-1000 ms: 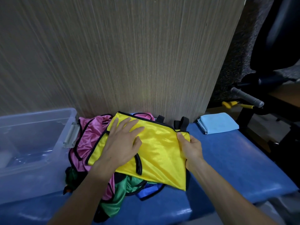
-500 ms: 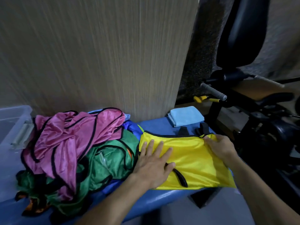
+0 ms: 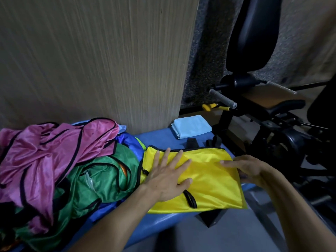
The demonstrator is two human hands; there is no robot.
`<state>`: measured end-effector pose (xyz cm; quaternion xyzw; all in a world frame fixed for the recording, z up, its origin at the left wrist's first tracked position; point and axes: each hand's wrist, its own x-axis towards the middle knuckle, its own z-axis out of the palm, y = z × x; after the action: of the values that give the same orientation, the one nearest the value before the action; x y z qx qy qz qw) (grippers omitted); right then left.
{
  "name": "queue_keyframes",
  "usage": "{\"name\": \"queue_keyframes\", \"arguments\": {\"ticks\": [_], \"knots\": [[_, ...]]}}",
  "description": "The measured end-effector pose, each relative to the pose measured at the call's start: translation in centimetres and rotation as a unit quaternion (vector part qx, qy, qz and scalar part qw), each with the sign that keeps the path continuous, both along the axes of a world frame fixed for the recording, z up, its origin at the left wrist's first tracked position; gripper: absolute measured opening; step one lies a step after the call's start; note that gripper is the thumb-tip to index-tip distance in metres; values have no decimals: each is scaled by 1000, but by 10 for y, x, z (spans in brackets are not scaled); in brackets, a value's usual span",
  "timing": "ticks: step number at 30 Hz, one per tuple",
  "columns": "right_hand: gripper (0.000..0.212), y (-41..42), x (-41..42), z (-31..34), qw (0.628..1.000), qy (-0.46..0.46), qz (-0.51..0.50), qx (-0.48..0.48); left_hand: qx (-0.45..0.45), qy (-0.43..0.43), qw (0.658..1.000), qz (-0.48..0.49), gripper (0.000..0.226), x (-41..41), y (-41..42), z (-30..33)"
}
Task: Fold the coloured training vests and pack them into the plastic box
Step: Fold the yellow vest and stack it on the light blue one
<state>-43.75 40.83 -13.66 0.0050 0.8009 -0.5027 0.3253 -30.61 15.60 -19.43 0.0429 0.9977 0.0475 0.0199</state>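
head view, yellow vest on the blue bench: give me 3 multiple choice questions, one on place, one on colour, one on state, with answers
1. Where does the folded light blue cloth lie?
A. on the vest pile
B. on the blue bench beyond the yellow vest, by the wooden panel
C. on the floor

2. What colour is the vest on top of the pile?
A. orange
B. white
C. pink

3. How does the left hand meet the yellow vest?
A. flat on it, fingers spread
B. pinching a strap
C. lifted clear of it

Answers: 1 B, the cloth sits on the bench's far edge. 2 C, the pink vest lies over the green vest. 3 A, the palm presses the fabric while the right hand lies at the vest's right edge.
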Motion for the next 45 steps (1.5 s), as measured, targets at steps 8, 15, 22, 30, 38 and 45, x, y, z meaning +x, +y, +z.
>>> {"name": "queue_keyframes", "arguments": {"ticks": [8,15,22,30,38,45], "knots": [[64,3,11,3,986,-56,62,-142,-14,-2,1000,2,77,-6,-3,-5],[71,-18,29,29,975,7,116,-188,66,79,995,6,65,7,-14,11],[76,-112,84,38,973,166,92,-131,598,-11,786,155,25,23,-49,60],[96,-179,116,2,934,232,270,5,633,8,718,289,13,29,-58,35],[69,-114,124,-3,801,364,432,200,548,-36,781,297,93,6,-86,-20],[41,-95,136,-16,752,466,409,224,335,-37,904,261,77,46,-55,28]]}}
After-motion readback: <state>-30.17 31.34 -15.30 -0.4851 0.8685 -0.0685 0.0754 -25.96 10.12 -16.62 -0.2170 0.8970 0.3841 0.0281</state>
